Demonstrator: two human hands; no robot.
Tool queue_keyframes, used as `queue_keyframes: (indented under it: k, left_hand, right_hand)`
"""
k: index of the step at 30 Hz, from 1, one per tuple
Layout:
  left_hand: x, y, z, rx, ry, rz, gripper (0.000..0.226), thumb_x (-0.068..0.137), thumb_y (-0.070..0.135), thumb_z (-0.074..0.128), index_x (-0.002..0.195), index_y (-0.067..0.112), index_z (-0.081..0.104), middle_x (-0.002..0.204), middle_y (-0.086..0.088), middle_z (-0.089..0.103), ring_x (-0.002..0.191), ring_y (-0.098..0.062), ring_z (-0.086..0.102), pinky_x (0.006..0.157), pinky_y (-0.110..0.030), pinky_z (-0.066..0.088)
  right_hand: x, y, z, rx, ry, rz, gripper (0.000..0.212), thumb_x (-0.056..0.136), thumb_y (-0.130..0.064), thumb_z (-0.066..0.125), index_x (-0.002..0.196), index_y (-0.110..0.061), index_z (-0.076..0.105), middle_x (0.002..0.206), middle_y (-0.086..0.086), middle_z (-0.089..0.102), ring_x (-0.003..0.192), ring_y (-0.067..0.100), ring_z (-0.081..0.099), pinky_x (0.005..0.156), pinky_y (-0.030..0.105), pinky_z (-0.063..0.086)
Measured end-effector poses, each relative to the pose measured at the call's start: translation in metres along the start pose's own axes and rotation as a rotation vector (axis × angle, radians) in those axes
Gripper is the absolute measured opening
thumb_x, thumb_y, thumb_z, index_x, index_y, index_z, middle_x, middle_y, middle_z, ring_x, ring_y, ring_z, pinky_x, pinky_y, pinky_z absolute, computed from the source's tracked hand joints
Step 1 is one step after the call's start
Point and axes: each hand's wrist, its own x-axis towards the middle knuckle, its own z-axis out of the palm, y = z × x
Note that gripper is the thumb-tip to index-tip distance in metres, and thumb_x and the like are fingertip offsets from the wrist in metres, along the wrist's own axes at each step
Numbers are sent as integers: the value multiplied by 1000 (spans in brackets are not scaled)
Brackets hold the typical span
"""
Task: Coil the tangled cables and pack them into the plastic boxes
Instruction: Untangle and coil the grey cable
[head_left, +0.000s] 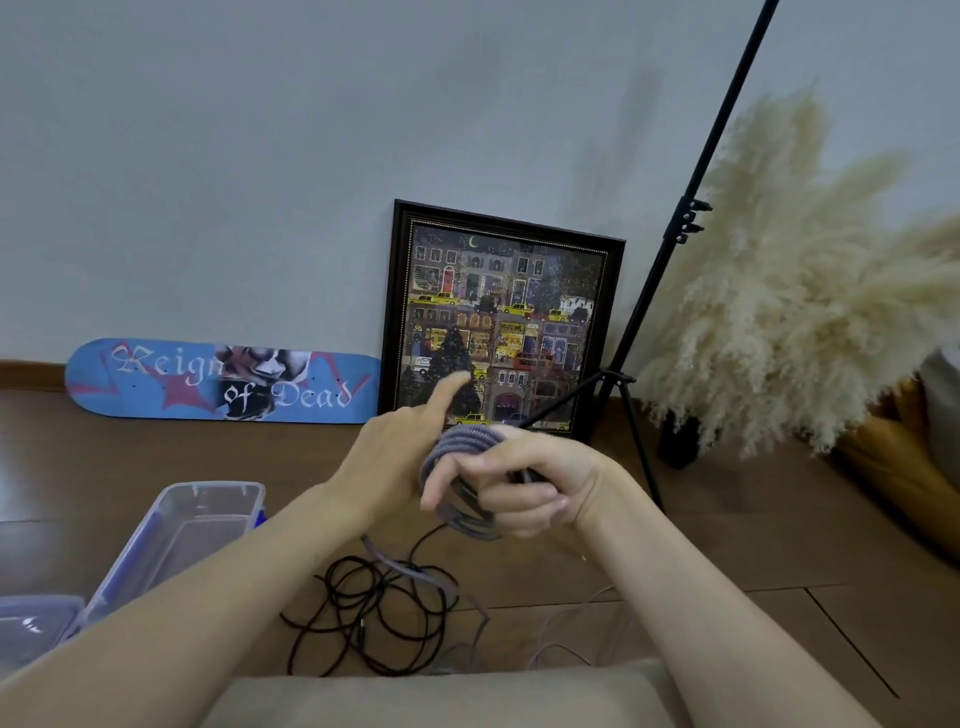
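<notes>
Grey braided cable (464, 441), wound into a tight coil, is sitting in mid-air between a person's two bare hands above a brown wooden floor (753, 545). The right hand (535, 486) is curling its fingers round the coil's near side, with one finger stretching leftward across the loops. The left hand (397, 447) is meeting the coil from the left, its index finger pointing upward. Its other fingers are lying hidden behind the loops, so it cannot be told whether this hand is gripping the cable. A loose grey tail is trailing down from the coil toward the floor.

Below the hands, a thin black cable (374, 608) is lying in a loose tangle on the boards, and a pale white cable (566, 629) is looping just to its right. A clear plastic box (208, 487) with blue trim is standing open on the floor at the left, partly hidden behind the left forearm. A second clear plastic piece (31, 623) is lying just beside it at the picture's edge.

Against the pale wall, a blue skateboard deck (156, 384) lettered "Reign of Dead" is leaning on its side next to a dark-framed picture of a night-time street (498, 322). A black tripod stand (670, 260) is rising to the right of the picture, beside a spray of cream pampas grass (805, 291).
</notes>
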Motion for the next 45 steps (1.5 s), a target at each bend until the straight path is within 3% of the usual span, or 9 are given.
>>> queue_keyframes:
  k: [5, 10, 16, 19, 23, 25, 31, 36, 45]
  left_hand:
    - [7, -6, 14, -355, 78, -163, 54, 89, 14, 59, 136, 28, 36, 83, -3, 65, 68, -21, 62, 60, -43, 52]
    - [6, 11, 20, -767, -98, -427, 38, 96, 6, 47, 132, 19, 47, 74, -5, 58, 45, -7, 55, 45, -16, 39]
    - [14, 10, 13, -959, -50, -565, 29, 102, 9, 32, 123, 17, 50, 67, -4, 56, 48, -12, 55, 42, -21, 40]
    - [11, -8, 2, -627, -87, -534, 27, 100, 8, 35, 118, 19, 53, 78, -1, 57, 67, -16, 58, 55, -30, 44]
    - [-2, -30, 10, 523, 42, -23, 51, 62, -3, 71, 109, 9, 58, 92, -11, 55, 83, -31, 55, 79, -42, 42]
    - [-5, -23, 22, 592, 167, 112, 51, 72, 8, 56, 122, 1, 53, 94, -15, 57, 87, -33, 57, 95, -50, 35]
    - [-7, 4, 38, -363, 138, -122, 56, 82, -7, 50, 135, 10, 46, 114, 2, 58, 111, -16, 50, 115, -37, 24]
    - [-8, 25, 35, -613, 247, -245, 13, 92, 1, 50, 90, 11, 56, 87, -5, 57, 80, -20, 54, 70, -37, 44]
    - [6, 9, 4, -462, 338, -121, 28, 99, 25, 43, 115, 15, 63, 74, 7, 62, 59, -4, 50, 55, -25, 39]
  right_hand:
    - [-5, -8, -6, 302, 87, -301, 51, 96, -34, 55, 124, 8, 51, 35, -2, 42, 25, 6, 37, 34, 17, 33]
    - [-5, -11, -9, 492, 337, -575, 64, 95, -45, 46, 131, 7, 51, 33, -3, 40, 25, 6, 25, 33, 18, 25]
    - [-13, -14, -14, 469, 583, -571, 57, 96, -42, 40, 119, 5, 62, 31, -6, 31, 22, 5, 28, 30, 17, 20]
    - [-25, -12, -18, 127, 475, -218, 56, 95, -45, 42, 118, 2, 60, 33, -10, 32, 24, 1, 28, 31, 17, 19]
    - [-14, -5, -11, -80, 415, 67, 56, 92, -47, 41, 116, 1, 59, 33, -11, 30, 24, 0, 25, 31, 16, 21]
    - [-4, -6, -6, -61, 442, 82, 57, 91, -48, 39, 112, 1, 60, 32, -10, 28, 24, 0, 22, 31, 15, 21]
    - [-5, -7, -4, 35, 486, 25, 65, 89, -55, 37, 108, 2, 62, 32, -9, 26, 24, 0, 20, 30, 15, 23]
    - [-11, -6, -14, 179, 532, -69, 68, 86, -59, 41, 102, 1, 67, 31, -9, 28, 22, 1, 21, 30, 15, 17]
    - [-23, -11, -17, 255, 545, -157, 55, 83, -51, 48, 81, -2, 73, 29, -9, 30, 19, 3, 23, 29, 14, 13]
